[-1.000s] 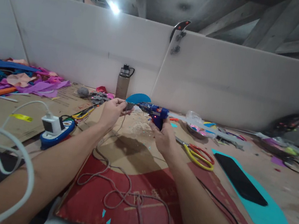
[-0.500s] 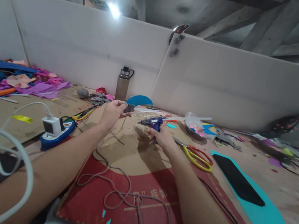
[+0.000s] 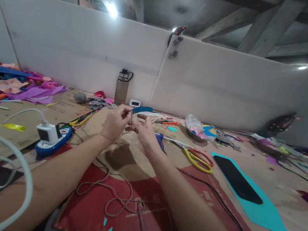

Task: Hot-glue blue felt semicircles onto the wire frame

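Observation:
My left hand (image 3: 115, 124) is closed in a pinch above the cardboard, holding a small dark grey piece (image 3: 131, 117) that is mostly hidden by fingers. My right hand (image 3: 145, 133) meets it from the right, its fingertips bent in against the left ones; what they grip is too small to make out. Below the hands a thin grey cord (image 3: 124, 205) trails in loose loops over the red part of the cardboard sheet (image 3: 80, 217). A blue glue gun (image 3: 160, 142) lies just right of my right hand, partly covered by it.
Scissors (image 3: 198, 160) with red and yellow handles lie right of the glue gun. A black phone (image 3: 236, 178) rests on turquoise foam sheet (image 3: 274, 222). At left are a blue power strip (image 3: 52, 146) and white cable (image 3: 24, 172). A bottle (image 3: 122, 88) stands behind.
My right hand has let go of the glue gun, now lying on the table, and moved left to my left hand. The view has shifted slightly right.

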`<state>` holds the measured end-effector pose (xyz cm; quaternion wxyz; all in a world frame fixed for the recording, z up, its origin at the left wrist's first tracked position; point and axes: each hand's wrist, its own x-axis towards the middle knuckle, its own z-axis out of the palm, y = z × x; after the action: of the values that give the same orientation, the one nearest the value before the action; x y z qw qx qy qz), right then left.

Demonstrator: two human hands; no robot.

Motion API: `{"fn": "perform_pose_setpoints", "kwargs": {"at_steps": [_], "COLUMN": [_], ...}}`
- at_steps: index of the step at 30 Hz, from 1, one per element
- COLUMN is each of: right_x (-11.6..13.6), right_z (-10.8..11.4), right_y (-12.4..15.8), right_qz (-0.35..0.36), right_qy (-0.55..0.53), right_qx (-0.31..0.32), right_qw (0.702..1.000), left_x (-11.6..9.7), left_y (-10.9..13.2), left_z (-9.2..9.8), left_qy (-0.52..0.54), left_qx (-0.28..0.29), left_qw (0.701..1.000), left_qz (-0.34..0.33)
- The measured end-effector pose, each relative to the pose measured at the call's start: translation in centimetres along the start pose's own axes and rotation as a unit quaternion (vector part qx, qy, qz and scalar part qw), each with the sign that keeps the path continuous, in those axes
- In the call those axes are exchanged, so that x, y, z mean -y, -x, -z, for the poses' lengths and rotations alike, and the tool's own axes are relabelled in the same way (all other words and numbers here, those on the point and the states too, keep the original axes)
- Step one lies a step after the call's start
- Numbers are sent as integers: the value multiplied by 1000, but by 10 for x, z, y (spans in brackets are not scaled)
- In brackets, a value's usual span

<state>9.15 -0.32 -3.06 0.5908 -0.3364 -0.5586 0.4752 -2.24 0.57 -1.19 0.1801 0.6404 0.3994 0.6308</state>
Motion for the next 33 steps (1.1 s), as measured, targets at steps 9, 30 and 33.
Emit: {"fn": "perform_pose_setpoints", "kwargs": {"at_steps": [9,30,33], "right_x": [9,14,13], "right_z": [11,23,24], "right_y": [7,5,4], "right_qz": [120,134,132], "right_qy": [191,191,185], "right_qx": [-87,-168,-178], "right_qw": [970,958,957], "left_x": [3,-8,-9], "left_y": [-6,0,1], "left_z": [-8,-14,-14], "left_qy": [313,329,331], "left_qx": [35,44,48], "left_qw": [925,909,908], "left_qz": [211,251,251]}}
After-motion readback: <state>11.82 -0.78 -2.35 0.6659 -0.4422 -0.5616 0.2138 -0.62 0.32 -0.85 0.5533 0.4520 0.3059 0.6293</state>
